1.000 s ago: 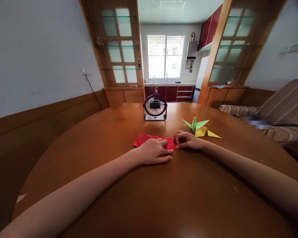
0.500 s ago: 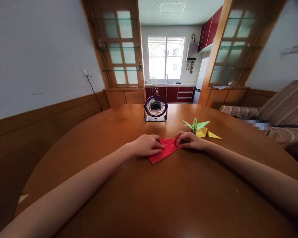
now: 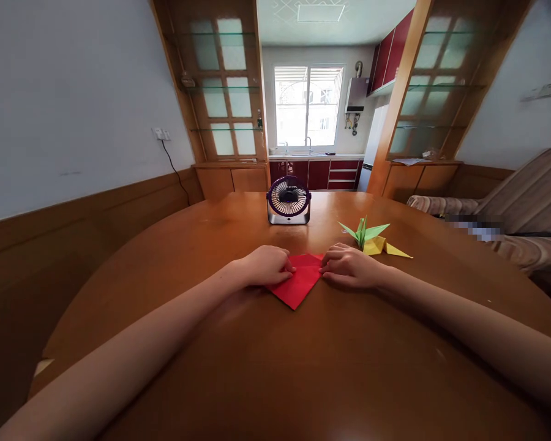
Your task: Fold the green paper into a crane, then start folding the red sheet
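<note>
At the middle of the tabletop [image 3: 239,367], the red paper [image 3: 298,283] was pinned flat by both hands, left hand [image 3: 264,266] on its left edge, right hand [image 3: 349,267] at the right corner, fingers curled and pressed down. Compared with a second ago, it'd been turned so a point faced the person, looks like a fold got flattened.
</note>
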Demonstrator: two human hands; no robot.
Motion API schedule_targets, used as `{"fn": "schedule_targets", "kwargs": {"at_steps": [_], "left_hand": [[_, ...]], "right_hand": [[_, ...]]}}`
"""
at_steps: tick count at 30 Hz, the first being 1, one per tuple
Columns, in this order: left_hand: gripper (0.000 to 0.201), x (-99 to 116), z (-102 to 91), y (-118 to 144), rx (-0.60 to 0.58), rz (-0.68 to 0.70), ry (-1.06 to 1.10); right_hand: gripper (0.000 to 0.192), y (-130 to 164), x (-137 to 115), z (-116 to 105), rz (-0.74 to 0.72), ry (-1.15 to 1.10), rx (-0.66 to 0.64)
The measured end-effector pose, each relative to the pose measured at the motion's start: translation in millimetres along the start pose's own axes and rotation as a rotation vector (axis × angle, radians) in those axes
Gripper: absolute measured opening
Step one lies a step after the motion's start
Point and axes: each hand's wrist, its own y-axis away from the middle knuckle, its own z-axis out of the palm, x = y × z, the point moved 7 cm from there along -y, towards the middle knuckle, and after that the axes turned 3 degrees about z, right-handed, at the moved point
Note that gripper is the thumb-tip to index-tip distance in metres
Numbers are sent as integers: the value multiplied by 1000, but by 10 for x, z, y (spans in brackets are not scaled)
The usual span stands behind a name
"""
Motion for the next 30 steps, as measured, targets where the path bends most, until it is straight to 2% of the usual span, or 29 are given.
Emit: {"fn": "schedule_targets", "kwargs": {"at_steps": [5, 10, 13, 15, 18, 21, 24, 26, 30], "left_hand": [[26, -32, -13, 3, 6, 11, 54], [22, -48, -28, 16, -21, 21, 206], [24, 33, -30, 18, -44, 117, 276], [27, 78, -28, 14, -34, 177, 280], [29, 79, -4, 1, -14, 191, 276], [25, 65, 11, -8, 1, 199, 296], [15, 54, 11, -5, 0, 211, 322], [11, 44, 16, 8, -5, 210, 337], [14, 33, 49, 99, 53, 217, 405]], "right_hand": [[37, -25, 64, 25, 103, 34, 38], [41, 33, 308, 157, 258, 7, 80], [44, 72, 449, 247, 358, -12, 57], [47, 70, 452, 261, 385, -19, 50], [49, 14, 258, 170, 331, -4, 113], [34, -65, -102, 77, 171, -98, 156], [25, -108, -428, 143, -3, -182, 9], [24, -105, -507, 161, -42, -177, -12], [23, -83, -475, 167, -46, -201, 17]]}}
